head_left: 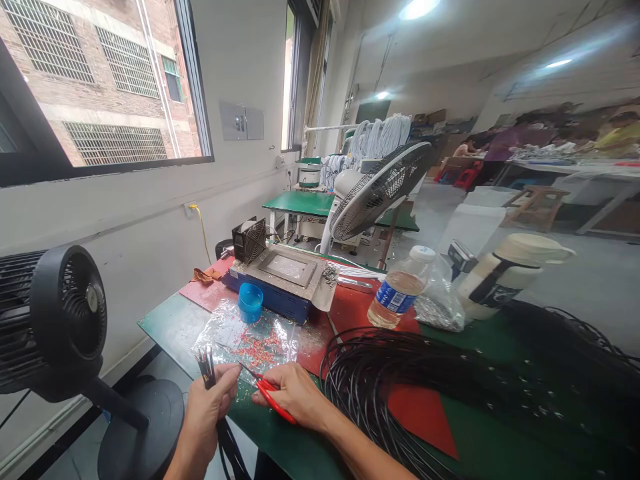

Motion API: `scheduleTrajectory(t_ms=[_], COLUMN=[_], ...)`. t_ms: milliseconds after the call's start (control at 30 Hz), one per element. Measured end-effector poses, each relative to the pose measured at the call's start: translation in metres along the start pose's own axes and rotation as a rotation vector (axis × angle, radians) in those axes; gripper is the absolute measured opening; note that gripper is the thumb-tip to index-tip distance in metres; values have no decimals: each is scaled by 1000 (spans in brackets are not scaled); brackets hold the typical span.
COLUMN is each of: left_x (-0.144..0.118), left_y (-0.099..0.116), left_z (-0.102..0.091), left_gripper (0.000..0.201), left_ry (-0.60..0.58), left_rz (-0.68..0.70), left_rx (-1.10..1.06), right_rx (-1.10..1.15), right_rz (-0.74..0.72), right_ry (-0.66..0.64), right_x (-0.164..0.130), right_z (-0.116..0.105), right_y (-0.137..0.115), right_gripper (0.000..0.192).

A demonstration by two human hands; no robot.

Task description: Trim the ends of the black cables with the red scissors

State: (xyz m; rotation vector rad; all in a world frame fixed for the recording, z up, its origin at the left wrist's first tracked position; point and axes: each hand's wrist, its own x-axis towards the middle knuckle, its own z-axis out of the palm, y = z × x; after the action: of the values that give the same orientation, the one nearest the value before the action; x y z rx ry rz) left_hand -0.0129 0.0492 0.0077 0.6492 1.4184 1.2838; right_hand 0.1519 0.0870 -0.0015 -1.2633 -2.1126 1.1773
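Note:
My left hand (213, 400) is closed around a bunch of black cables (206, 370), whose cut ends stick up above the thumb. The rest of these cables hangs down below the fist. In my right hand (295, 393) is a pair of red-handled pliers or cutters (270, 397), its dark tip pointing left toward the left thumb. Whether the tip touches a cable is too small to tell. Beyond the hands lies a clear plastic bag (215, 333) with many small red bits (260, 348) scattered on it. A large heap of black cables (360, 387) spreads across the table at right.
Behind the bag stand a blue cup (250, 303) and a blue heating device (270, 293) with a small fan (250, 241). A bottle of liquid (395, 293) and a cream flask (505, 273) stand at right. A black fan (75, 313) is at left. People work in the background.

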Motion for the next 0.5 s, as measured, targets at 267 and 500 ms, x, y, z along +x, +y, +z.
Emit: scheduleTrajectory(t_ms=[267,500], left_x=[-9,-26], left_y=[-13,-15], left_z=[0,4], left_gripper=[37,31], left_ry=[-174,-236], left_rz=[-19,-29], left_rx=[-105,-35], right_rx=[615,857], right_rz=[33,83], right_ry=[-27,-134], right_x=[3,-1], right_z=[0,5], right_y=[-4,-7], right_gripper=[44,46])
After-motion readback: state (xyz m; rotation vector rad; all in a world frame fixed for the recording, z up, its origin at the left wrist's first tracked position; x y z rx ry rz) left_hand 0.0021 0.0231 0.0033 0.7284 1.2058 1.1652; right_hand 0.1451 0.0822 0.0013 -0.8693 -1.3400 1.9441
